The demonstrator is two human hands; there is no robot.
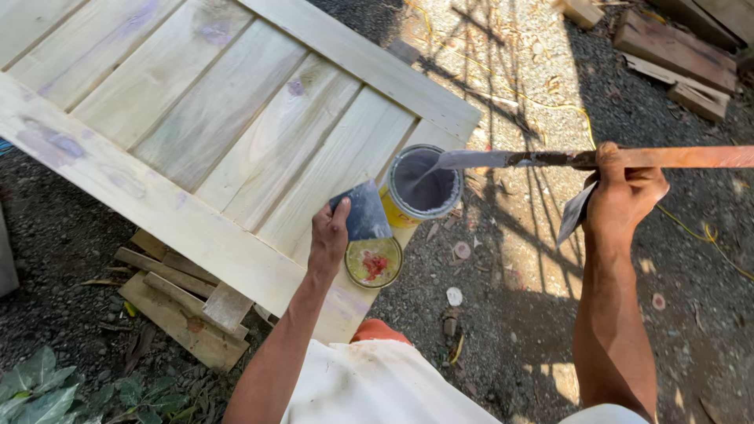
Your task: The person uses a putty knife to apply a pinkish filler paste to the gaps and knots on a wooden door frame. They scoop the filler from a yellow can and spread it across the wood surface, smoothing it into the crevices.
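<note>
I judge a drip risk: my right hand (620, 192), fingers closed on the stick (550, 159) and a second scraper (575, 213), lifts grey filler above the can (422, 188) perched at the door (212, 133) edge, while my left hand (328, 235) grips a putty knife (363, 210).

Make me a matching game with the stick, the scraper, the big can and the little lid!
Things:
1. long stick
2. wide scraper
3. big can
4. little round lid

Where or how:
A. lies on the wooden door panel, yellowish with a red blob
B. held in the left hand
C. full of grey putty
D. held in the right hand, its tip over the can

Pairs: 1-D, 2-B, 3-C, 4-A
</note>
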